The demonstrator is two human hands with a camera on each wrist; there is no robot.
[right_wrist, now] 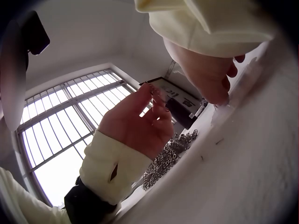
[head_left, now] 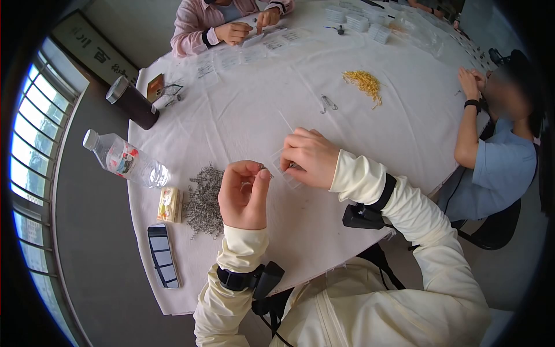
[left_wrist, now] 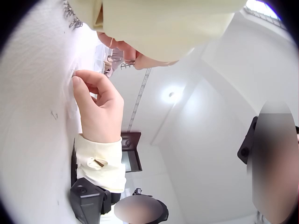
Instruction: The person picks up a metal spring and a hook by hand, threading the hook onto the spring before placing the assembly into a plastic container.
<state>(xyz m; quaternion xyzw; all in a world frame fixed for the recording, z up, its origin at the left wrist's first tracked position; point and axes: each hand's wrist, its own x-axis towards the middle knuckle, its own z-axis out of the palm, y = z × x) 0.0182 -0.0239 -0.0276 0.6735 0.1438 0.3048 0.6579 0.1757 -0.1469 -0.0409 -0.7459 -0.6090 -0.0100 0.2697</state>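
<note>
My left hand [head_left: 245, 196] is raised beside a heap of small metal springs [head_left: 204, 199], pinching a small metal spring piece [left_wrist: 127, 65] between thumb and fingertips. To its right, my right hand [head_left: 311, 157] is low over the cloth, with thumb and fingers bent together at a clear plastic tray [head_left: 293, 180]. In the left wrist view the right hand [left_wrist: 100, 105] has its thumb and index tips close together at the tray; what lies between them is too small to tell.
On the left of the white tablecloth [head_left: 243, 121] are a bottle [head_left: 130, 159], a dark flask [head_left: 134, 104], a tissue pack [head_left: 169, 205] and a phone [head_left: 164, 256]. Yellow pieces [head_left: 364, 85] and loose metal pieces [head_left: 328, 104] lie farther back. Other people sit around the table.
</note>
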